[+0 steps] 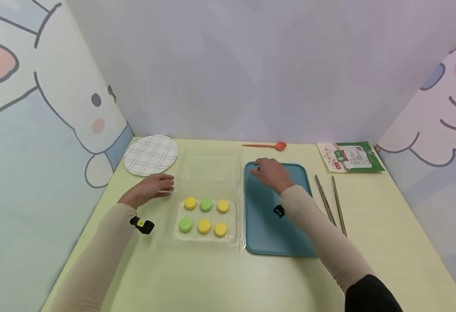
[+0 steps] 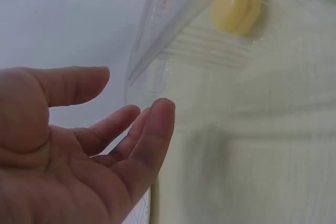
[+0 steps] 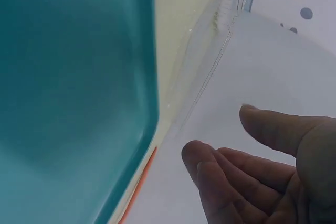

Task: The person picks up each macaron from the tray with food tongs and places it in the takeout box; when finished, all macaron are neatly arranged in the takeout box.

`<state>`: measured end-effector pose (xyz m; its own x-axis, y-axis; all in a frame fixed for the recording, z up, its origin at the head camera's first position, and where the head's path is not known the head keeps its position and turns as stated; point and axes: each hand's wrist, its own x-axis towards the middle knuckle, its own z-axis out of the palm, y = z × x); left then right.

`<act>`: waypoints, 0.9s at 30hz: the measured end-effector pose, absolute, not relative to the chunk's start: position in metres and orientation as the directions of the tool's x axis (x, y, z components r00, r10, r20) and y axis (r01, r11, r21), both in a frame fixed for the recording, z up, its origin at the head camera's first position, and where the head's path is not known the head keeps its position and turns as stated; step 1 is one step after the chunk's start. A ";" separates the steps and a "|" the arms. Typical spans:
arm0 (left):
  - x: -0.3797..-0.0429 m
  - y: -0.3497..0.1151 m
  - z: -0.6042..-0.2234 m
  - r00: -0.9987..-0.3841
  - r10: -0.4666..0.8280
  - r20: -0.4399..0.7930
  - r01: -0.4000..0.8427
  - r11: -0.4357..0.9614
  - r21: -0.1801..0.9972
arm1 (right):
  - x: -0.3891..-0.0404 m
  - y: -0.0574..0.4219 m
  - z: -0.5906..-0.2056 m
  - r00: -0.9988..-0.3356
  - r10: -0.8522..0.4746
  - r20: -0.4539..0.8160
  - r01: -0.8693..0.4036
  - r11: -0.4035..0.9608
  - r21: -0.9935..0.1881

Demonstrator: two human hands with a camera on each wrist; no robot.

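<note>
A clear plastic clamshell box (image 1: 237, 216) lies opened out on the table, its lid (image 1: 212, 170) folded back towards the wall. In its base sit several yellow macarons (image 1: 204, 226) and two green macarons (image 1: 206, 204), arranged in two rows. My left hand (image 1: 150, 189) hovers by the box's left side, thumb and fingers apart and nothing held; the left wrist view shows a yellow macaron (image 2: 236, 8) beyond the fingertips. Over the upper part of a blue tray (image 1: 266, 234) is my right hand (image 1: 272, 174), fingers loosely bent around no object in the right wrist view.
A checked round plate (image 1: 151, 155) is at the back left. An orange spoon (image 1: 279, 146) lies along the back edge. Right of the tray are metal chopsticks or tongs-like rods (image 1: 339, 206), with a green and white packet (image 1: 350, 157) behind them. Walls enclose the table's back and sides.
</note>
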<state>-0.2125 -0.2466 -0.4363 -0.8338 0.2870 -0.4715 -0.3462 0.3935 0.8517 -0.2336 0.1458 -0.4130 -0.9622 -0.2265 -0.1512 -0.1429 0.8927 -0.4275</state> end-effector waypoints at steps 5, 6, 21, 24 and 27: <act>-0.233 -0.246 -0.441 -0.817 0.239 -0.525 -0.443 0.325 0.836 | -0.250 0.122 -0.415 -0.954 -0.219 -0.206 -0.101 0.878 -0.469; -0.237 -0.245 -0.441 -0.818 0.223 -0.530 -0.453 0.318 0.833 | -0.253 0.120 -0.417 -0.951 -0.212 -0.224 -0.080 0.870 -0.486; -0.265 -0.235 -0.455 -0.821 0.194 -0.537 -0.505 0.190 0.842 | -0.279 0.122 -0.451 -0.916 -0.158 -0.370 0.264 0.460 -0.848; -0.265 -0.236 -0.453 -0.832 0.197 -0.519 -0.492 0.168 0.854 | -0.279 0.123 -0.449 -0.916 -0.162 -0.367 0.291 0.362 -0.886; -0.264 -0.237 -0.452 -0.849 0.206 -0.487 -0.464 0.150 0.873 | -0.279 0.125 -0.446 -0.923 -0.174 -0.344 0.286 0.292 -0.913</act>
<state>-0.2640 -0.2370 -0.4523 -0.8490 0.2060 -0.4866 -0.4639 0.1503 0.8730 -0.2789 0.1248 -0.4463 -0.9227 -0.1738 -0.3442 0.2856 0.2915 -0.9129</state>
